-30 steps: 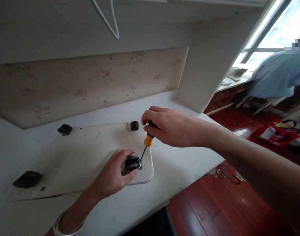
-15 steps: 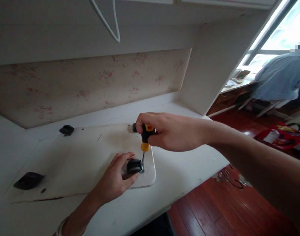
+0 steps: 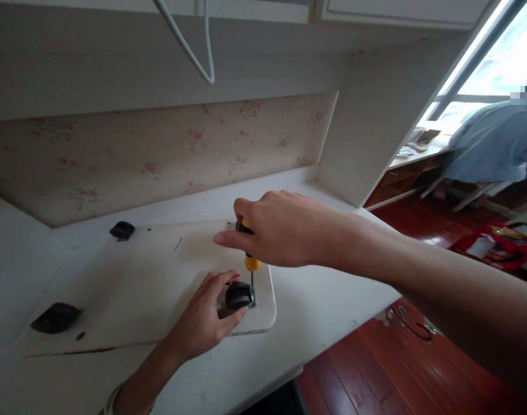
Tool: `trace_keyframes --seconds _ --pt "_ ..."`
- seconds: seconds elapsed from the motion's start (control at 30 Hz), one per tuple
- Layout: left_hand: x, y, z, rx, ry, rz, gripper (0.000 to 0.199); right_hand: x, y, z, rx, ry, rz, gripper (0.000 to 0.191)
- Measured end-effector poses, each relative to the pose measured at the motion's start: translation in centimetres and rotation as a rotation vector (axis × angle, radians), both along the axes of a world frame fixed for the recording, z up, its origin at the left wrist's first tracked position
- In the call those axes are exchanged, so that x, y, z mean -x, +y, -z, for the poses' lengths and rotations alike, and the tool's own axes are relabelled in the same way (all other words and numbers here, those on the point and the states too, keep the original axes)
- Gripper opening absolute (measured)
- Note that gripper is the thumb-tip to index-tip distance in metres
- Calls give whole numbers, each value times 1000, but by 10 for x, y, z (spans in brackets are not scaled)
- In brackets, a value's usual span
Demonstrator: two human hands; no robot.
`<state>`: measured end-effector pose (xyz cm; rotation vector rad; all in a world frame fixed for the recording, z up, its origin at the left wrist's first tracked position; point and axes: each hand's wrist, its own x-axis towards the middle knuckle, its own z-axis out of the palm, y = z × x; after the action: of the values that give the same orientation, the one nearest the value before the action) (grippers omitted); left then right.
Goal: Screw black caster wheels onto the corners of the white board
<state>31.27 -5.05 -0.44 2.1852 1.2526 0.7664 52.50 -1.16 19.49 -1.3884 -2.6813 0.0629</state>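
Note:
A white board (image 3: 159, 288) with rounded corners lies on the white desk (image 3: 315, 294). At its right end my left hand (image 3: 207, 314) holds a black caster (image 3: 238, 295) between thumb and fingers. My right hand (image 3: 267, 230) is wrapped round the handle of a yellow and black screwdriver (image 3: 252, 263), its thumb stretched out to the left. The shaft points down to the metal plate beside the caster; the tip's contact is too small to tell. Two black pieces sit at the board's left end, one at the back (image 3: 122, 230) and one at the front (image 3: 56, 318).
A white cable (image 3: 188, 49) hangs above, before floral wallpaper (image 3: 194, 144). On the right, a person in light blue (image 3: 488, 144) is by a window. A red bag (image 3: 490, 245) and a dark curved object (image 3: 412, 325) are on the wooden floor.
My right hand has turned on the screwdriver handle, and its thumb now sticks out to the left. My left hand keeps its hold on the caster. The view has shifted slightly.

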Motion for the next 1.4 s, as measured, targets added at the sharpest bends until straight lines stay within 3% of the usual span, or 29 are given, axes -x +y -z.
trace_keyframes --seconds 0.13,0.23,0.33,0.5,0.6,0.7,0.77,0.87,0.97,1.07,1.13,1.23,1.33,1.4 --pt "0 -1 -1 0 -11 3 50 0 1 -6 205 7 -152 32" --pt "0 -1 0 12 -24 5 51 3 -1 -5 44 -76 -142 25" --pt "-1 -1 -1 20 -23 5 51 8 -8 -4 -160 -117 -114 33" --pt "-2 -1 -2 27 -5 -7 49 7 -12 -8 112 -101 -180 31" --pt "-1 -2 0 31 -11 2 51 7 -10 -6 -35 -135 -147 27" --pt "-1 -2 1 22 -14 5 52 9 -10 -5 -182 -163 -50 48" --pt "-1 -2 0 16 -6 0 48 8 -13 -9 -79 -148 -48 48" --pt "-2 -1 -2 10 3 -6 45 6 -18 -13 123 -94 -171 35" --pt "-4 -1 -3 2 -3 2 47 5 -18 -8 14 -99 -202 27" --pt "-6 -1 -3 0 -5 3 48 6 -16 -2 -146 -121 -99 45" --pt "-7 -1 -2 2 -5 -2 47 3 -16 -2 -72 -107 -72 47" --pt "-5 -1 -2 -8 -18 -8 48 -3 -17 -8 95 -67 -164 36" --pt "-2 -1 -1 -6 -24 -10 50 -7 -15 -11 38 -86 -218 25" --pt "-1 -2 0 1 -12 -8 50 -7 -12 -9 -42 -126 -184 28"
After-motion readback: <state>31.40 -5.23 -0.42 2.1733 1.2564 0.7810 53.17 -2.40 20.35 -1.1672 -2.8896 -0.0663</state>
